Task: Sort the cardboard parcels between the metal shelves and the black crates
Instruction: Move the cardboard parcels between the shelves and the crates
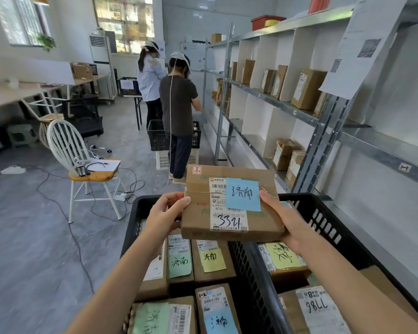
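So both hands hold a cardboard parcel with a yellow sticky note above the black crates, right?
Not quite: in the head view the sticky note is blue. The left hand and right hand do hold that cardboard parcel above the black crates.

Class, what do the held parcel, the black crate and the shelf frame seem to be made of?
Parcel: matte brown cardboard, creased edges. Black crate: probably moulded plastic, lattice walls. Shelf frame: seemingly metal, dull grey sheen.
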